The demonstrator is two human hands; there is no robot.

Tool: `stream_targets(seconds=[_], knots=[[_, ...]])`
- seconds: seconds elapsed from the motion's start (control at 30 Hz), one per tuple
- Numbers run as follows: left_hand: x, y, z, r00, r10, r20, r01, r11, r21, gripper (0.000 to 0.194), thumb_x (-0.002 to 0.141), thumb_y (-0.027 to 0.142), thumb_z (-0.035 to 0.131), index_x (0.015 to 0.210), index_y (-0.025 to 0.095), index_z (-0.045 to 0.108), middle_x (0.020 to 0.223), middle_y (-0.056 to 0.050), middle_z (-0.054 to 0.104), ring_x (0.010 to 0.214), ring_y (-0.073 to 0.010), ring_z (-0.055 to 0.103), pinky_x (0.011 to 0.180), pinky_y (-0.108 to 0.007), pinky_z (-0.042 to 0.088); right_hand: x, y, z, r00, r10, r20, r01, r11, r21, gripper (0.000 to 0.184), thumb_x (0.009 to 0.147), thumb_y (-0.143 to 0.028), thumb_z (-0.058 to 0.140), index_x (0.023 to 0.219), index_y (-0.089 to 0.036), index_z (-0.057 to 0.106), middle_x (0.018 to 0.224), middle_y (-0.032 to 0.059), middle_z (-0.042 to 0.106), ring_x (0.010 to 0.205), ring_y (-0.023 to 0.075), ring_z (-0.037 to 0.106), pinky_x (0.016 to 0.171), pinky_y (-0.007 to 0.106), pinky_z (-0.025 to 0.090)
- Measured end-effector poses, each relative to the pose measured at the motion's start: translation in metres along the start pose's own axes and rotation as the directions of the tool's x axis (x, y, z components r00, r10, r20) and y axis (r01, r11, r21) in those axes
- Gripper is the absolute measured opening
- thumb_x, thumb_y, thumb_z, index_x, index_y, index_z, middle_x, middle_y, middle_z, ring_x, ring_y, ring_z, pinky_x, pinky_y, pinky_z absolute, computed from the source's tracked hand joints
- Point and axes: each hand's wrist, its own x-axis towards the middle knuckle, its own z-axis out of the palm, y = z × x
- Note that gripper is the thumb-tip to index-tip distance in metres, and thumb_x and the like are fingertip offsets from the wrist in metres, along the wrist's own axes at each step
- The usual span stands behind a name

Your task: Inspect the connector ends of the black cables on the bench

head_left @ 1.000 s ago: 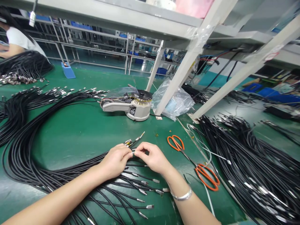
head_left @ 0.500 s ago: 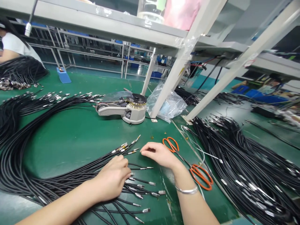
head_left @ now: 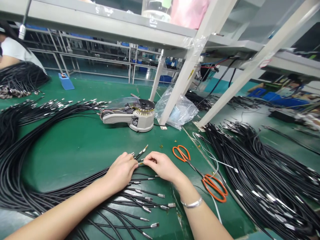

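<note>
Black rubber-sheathed cables (head_left: 62, 190) with metal-tipped ends: one large loose sweep on a green bench mat (head_left: 75, 146), curving from the far left to the near centre, the tips fanned out around and below both hands.

Left hand (head_left: 121, 173): fingers curled closed over a small bunch of the cables just behind their tips, resting low over the mat.

Right hand (head_left: 160, 165): silver bangle (head_left: 191, 203) at the wrist; thumb and fingers drawn together, pinching a short metal cable tip (head_left: 140, 163) close against the left hand's fingers.

Orange-handled scissors (head_left: 181, 153): lying on the mat just right of the right hand.

Beige round tape dispenser (head_left: 132, 116): on the mat, far centre, well beyond the hands.

Clear plastic bag (head_left: 177, 111): crumpled, just right of the dispenser, against a white shelf post (head_left: 180, 80).

Second heap of black cables (head_left: 250, 173): near right, piled thickly.

Co-worker (head_left: 12, 50): far left, white sleeve, beside another coiled cable bundle (head_left: 22, 80).
</note>
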Motion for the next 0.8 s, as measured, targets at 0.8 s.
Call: stream_targets(seconds=[0.8], knots=[[0.002,0.0074,0.0017,0.999,-0.051,-0.019,0.048,0.992,-0.12,0.026,0.089,0.022,0.036,0.08,0.017,0.06,0.076,-0.004,0.061,0.076,-0.0187,0.048,0.073,-0.032,0.039,-0.0028,-0.0055,0.0013,0.993,0.109,0.032,-0.114,0.963,0.245,0.014,0.073,-0.026,0.058,0.068,-0.014,0.061,0.061,-0.0004,0.058,0.056,0.0097,0.05,0.054,0.021,0.041]])
